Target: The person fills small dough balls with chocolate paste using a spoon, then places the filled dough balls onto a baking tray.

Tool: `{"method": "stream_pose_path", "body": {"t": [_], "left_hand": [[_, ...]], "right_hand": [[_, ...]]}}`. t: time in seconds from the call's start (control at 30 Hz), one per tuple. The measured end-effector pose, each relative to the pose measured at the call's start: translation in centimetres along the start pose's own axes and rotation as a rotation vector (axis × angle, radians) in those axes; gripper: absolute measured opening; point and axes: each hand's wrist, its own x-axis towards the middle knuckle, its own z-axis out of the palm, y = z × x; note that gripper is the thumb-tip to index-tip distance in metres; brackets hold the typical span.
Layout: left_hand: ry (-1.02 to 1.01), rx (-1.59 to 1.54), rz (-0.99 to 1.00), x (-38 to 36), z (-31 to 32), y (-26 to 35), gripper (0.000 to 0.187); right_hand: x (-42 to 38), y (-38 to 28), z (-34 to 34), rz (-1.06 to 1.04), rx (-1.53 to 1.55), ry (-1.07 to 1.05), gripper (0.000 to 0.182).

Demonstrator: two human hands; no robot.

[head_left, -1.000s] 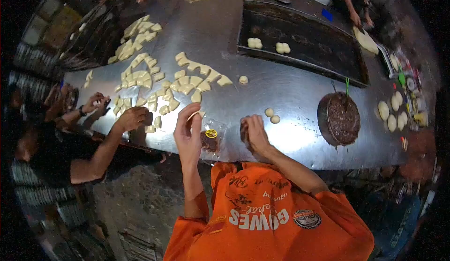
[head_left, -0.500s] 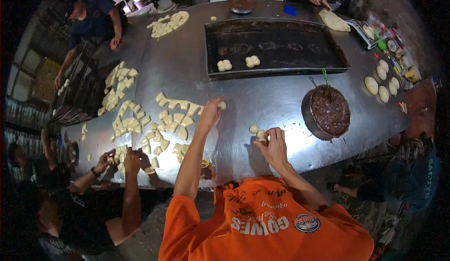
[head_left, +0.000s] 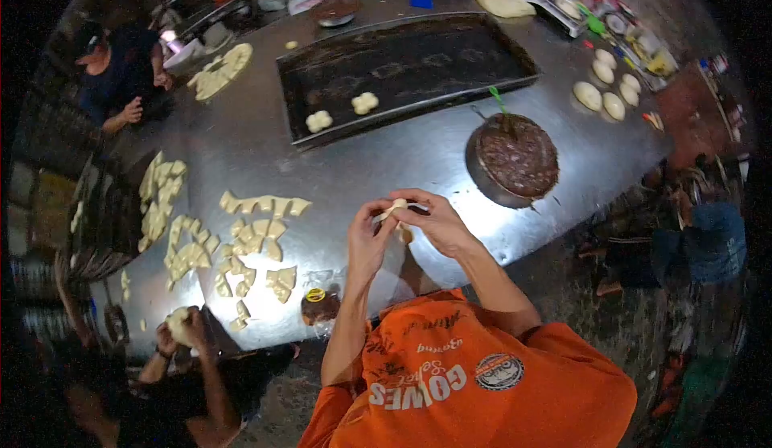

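Note:
Both my hands meet above the near edge of the steel table [head_left: 386, 166]. My left hand [head_left: 366, 235] and my right hand [head_left: 434, 219] pinch one pale piece of dough [head_left: 394, 208] between their fingertips. To the right stands a round pan of dark chocolate filling [head_left: 515, 158] with a green-handled tool in it. Cut dough pieces [head_left: 253, 235] lie scattered on the table to my left. A small plastic tub with a dark filling [head_left: 319, 307] sits at the table edge by my left forearm.
A large black baking tray [head_left: 402, 70] at the far side holds two dough clusters [head_left: 342, 112]. Round dough balls [head_left: 603, 90] lie at the right. Another person's hands [head_left: 185, 327] hold dough at lower left; a person in a dark shirt [head_left: 112, 70] stands far left.
My left hand pulled back from the cut pieces with a piece of dough and joined my right hand, which left the small dough balls. The view swung left.

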Motion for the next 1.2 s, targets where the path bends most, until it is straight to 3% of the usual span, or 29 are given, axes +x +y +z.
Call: {"method": "stream_pose_path", "body": {"t": [0.1, 0.17, 0.23, 0.3, 0.33, 0.4, 0.5, 0.57, 0.63, 0.67, 0.73, 0.77, 0.83, 0.97, 1.07, 1.2], "left_hand": [[0.011, 0.028, -0.031, -0.4, 0.8, -0.5, 0.022], [0.012, -0.238, -0.192, -0.4, 1.2, -0.9, 0.024], [0.018, -0.276, -0.251, -0.3, 2.1, -1.8, 0.021], [-0.038, 0.15, -0.086, -0.4, 3.3, -1.8, 0.017], [-0.072, 0.236, -0.055, -0.9, 4.0, -1.8, 0.017], [-0.148, 0.332, -0.027, -1.3, 5.3, -1.1, 0.019], [-0.292, 0.386, -0.007, -1.2, 5.5, -1.3, 0.027], [-0.288, 0.459, 0.103, -1.2, 5.7, -0.5, 0.032], [-0.282, 0.474, 0.086, -1.3, 5.3, 0.4, 0.035], [-0.244, 0.434, 0.083, -1.2, 4.9, 0.5, 0.035], [-0.187, 0.374, 0.069, -0.9, 3.9, 0.3, 0.033], [-0.184, 0.37, 0.08, -0.9, 3.6, 0.5, 0.033], [-0.095, 0.374, 0.107, -1.0, 2.8, 0.6, 0.032], [-0.035, 0.36, 0.082, -1.2, 1.6, 1.4, 0.032], [0.003, 0.365, 0.081, -1.2, 1.0, 1.9, 0.032], [0.042, 0.358, 0.079, -0.9, 0.6, 2.0, 0.028]], "right_hand": [[-0.9, 1.6, -1.6, 0.094, 0.339, -0.016, 0.032], [-2.1, 2.4, -2.3, 0.1, 0.481, 0.024, 0.031], [-3.2, 2.7, -2.7, 0.11, 0.627, 0.057, 0.03], [-4.5, 2.5, -3.3, 0.159, 0.806, 0.091, 0.033], [-5.2, 2.2, -3.6, 0.185, 0.802, 0.165, 0.034], [-6.0, 2.2, -5.4, 0.158, 0.763, 0.118, 0.035], [-5.7, 2.0, -9.6, 0.068, 0.512, 0.083, 0.035], [-4.7, -1.2, -11.8, -0.146, 0.094, 0.219, 0.032], [-3.4, -3.4, -15.4, -0.249, -0.491, 0.321, 0.028], [-2.8, -3.8, -16.6, -0.25, -0.493, 0.321, 0.028], [-1.7, -4.2, -18.3, -0.28, -1.011, 0.443, 0.024], [-1.2, -4.5, -18.3, -0.291, -1.018, 0.443, 0.024], [-0.6, -4.4, -18.2, -0.411, -1.326, 0.428, 0.024], [1.9, -3.1, -17.8, -0.506, -1.449, 0.441, 0.02], [2.3, -3.5, -17.1, -0.435, -1.54, 0.419, 0.019], [3.8, -2.5, -18.5, -0.496, -1.468, 0.422, 0.023]]}}
